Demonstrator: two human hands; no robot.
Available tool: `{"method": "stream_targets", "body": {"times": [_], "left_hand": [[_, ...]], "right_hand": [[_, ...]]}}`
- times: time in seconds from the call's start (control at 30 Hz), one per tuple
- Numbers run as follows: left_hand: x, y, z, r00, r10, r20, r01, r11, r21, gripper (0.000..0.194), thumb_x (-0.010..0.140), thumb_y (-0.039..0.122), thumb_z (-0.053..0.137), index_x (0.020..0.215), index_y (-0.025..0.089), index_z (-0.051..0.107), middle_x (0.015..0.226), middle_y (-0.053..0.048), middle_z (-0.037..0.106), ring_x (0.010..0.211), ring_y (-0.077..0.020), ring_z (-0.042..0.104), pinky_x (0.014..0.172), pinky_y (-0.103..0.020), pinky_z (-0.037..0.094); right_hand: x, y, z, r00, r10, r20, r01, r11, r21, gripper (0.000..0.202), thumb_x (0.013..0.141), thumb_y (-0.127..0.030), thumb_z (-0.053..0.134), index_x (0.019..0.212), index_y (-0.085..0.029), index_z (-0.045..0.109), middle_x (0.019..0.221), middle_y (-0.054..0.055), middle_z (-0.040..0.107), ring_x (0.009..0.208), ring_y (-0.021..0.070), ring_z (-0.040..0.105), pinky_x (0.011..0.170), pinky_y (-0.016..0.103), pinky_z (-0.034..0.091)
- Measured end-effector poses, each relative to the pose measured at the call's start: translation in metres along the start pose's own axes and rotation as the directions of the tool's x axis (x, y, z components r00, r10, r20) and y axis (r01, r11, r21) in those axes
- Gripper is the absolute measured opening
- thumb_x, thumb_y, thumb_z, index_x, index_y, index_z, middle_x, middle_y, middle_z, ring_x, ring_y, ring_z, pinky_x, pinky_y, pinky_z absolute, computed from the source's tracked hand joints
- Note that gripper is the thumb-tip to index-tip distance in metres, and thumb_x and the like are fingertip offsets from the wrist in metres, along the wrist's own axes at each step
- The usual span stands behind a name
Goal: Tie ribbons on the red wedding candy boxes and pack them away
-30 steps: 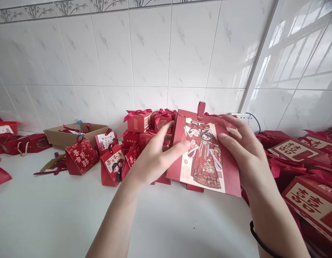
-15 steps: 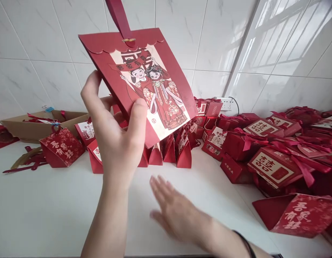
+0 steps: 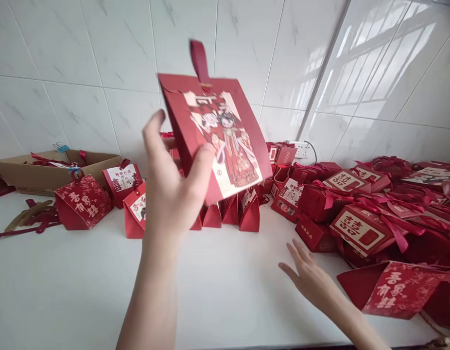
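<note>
Held up above the table is a red gift box point(image 3: 232, 146) with a ribbon loop on top and two cartoon figures in wedding dress on its front. My left hand point(image 3: 170, 180) grips it by its lower left side, thumb on the front face; the fingers behind are partly hidden. Low over the white tabletop point(image 3: 225, 287), my right hand point(image 3: 301, 267) is empty with its fingers apart. It is nearest to a small red box point(image 3: 312, 236) with gold lettering at the edge of the pile.
A pile of red gift boxes point(image 3: 363, 226) with ribbons fills the right side. Several upright red boxes point(image 3: 249, 214) stand in a row behind my left hand. At the left are a cardboard box point(image 3: 31, 172), loose ribbon straps point(image 3: 35, 216) and a floral red box point(image 3: 82, 201).
My right hand has moved right across the table toward the pile. The gift box in my left hand has shifted right and lower in view, looking smaller.
</note>
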State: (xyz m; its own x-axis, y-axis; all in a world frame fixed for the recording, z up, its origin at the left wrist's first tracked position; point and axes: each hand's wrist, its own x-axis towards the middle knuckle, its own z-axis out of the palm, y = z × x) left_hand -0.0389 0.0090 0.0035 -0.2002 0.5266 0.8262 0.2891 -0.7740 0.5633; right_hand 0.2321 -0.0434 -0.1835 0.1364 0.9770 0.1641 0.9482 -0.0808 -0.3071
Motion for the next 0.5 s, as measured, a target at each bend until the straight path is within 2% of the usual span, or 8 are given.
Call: {"method": "stream_targets", "body": {"times": [0.07,0.17,0.2,0.27,0.37,0.43,0.47,0.5], "left_hand": [[-0.004,0.002,0.005,0.995,-0.030,0.092,0.023,0.997,0.074,0.062,0.080,0.038,0.059,0.134,0.029,0.029,0.122,-0.006,0.055,0.110,-0.0259,0.057,0.089,-0.039,0.051],[-0.014,0.011,0.018,0.969,0.018,0.245,-0.064,0.981,0.183,0.066,0.079,0.041,0.058,0.136,0.027,0.029,0.133,-0.008,0.049,0.116,-0.0305,0.053,0.091,-0.043,0.050],[-0.017,0.014,0.023,0.952,0.044,0.301,-0.108,0.974,0.200,0.067,0.080,0.042,0.057,0.137,0.026,0.027,0.135,-0.008,0.047,0.117,-0.0308,0.052,0.091,-0.043,0.051],[-0.023,0.020,0.030,0.922,0.096,0.375,-0.178,0.965,0.192,0.068,0.081,0.041,0.054,0.140,0.024,0.023,0.138,-0.010,0.044,0.118,-0.0298,0.052,0.089,-0.041,0.052],[-0.025,0.026,0.026,0.910,0.133,0.393,-0.185,0.978,0.098,0.071,0.080,0.040,0.055,0.141,0.025,0.022,0.136,-0.010,0.046,0.117,-0.0285,0.052,0.088,-0.039,0.053],[-0.022,0.029,0.017,0.892,0.109,0.438,-0.117,0.993,-0.009,0.061,0.082,0.038,0.053,0.139,0.027,0.032,0.130,-0.009,0.052,0.113,-0.0278,0.055,0.086,-0.037,0.053],[-0.019,0.031,0.012,0.870,0.083,0.485,-0.063,0.996,-0.056,0.053,0.084,0.037,0.051,0.135,0.027,0.039,0.126,-0.009,0.055,0.109,-0.0271,0.057,0.083,-0.036,0.054],[-0.017,0.032,0.007,0.847,0.049,0.530,-0.003,0.996,-0.088,0.045,0.085,0.036,0.049,0.130,0.027,0.046,0.121,-0.009,0.058,0.102,-0.0258,0.060,0.079,-0.034,0.055]], "right_hand": [[0.010,-0.017,-0.031,0.982,-0.047,-0.180,0.093,0.962,0.256,0.062,0.086,-0.053,0.040,0.133,-0.013,0.041,0.140,0.019,0.041,0.131,0.0321,0.037,0.103,0.051,0.037],[0.023,-0.062,-0.085,0.947,-0.048,-0.317,0.246,0.742,0.624,0.055,0.088,-0.055,0.038,0.134,-0.025,0.036,0.138,0.011,0.045,0.123,0.0250,0.048,0.098,0.042,0.045],[0.028,-0.078,-0.100,0.924,-0.057,-0.377,0.320,0.654,0.686,0.056,0.088,-0.056,0.038,0.135,-0.027,0.035,0.138,0.009,0.045,0.122,0.0244,0.049,0.096,0.041,0.046],[0.040,-0.106,-0.121,0.896,-0.027,-0.443,0.387,0.535,0.751,0.052,0.087,-0.056,0.042,0.132,-0.030,0.039,0.137,0.006,0.047,0.122,0.0237,0.048,0.098,0.039,0.045],[0.060,-0.130,-0.133,0.895,-0.033,-0.445,0.429,0.338,0.838,0.044,0.084,-0.053,0.050,0.122,-0.029,0.049,0.121,0.004,0.060,0.109,0.0226,0.058,0.092,0.036,0.049],[0.068,-0.137,-0.132,0.916,-0.122,-0.381,0.399,0.226,0.889,0.042,0.085,-0.050,0.050,0.118,-0.026,0.052,0.107,0.005,0.066,0.092,0.0211,0.065,0.079,0.033,0.054],[0.069,-0.139,-0.130,0.919,-0.171,-0.355,0.386,0.219,0.896,0.040,0.085,-0.050,0.049,0.117,-0.025,0.053,0.100,0.005,0.068,0.083,0.0205,0.067,0.072,0.032,0.056],[0.069,-0.140,-0.127,0.908,-0.213,-0.360,0.409,0.269,0.872,0.039,0.086,-0.049,0.045,0.115,-0.024,0.055,0.093,0.005,0.070,0.076,0.0198,0.068,0.066,0.031,0.056]]}}
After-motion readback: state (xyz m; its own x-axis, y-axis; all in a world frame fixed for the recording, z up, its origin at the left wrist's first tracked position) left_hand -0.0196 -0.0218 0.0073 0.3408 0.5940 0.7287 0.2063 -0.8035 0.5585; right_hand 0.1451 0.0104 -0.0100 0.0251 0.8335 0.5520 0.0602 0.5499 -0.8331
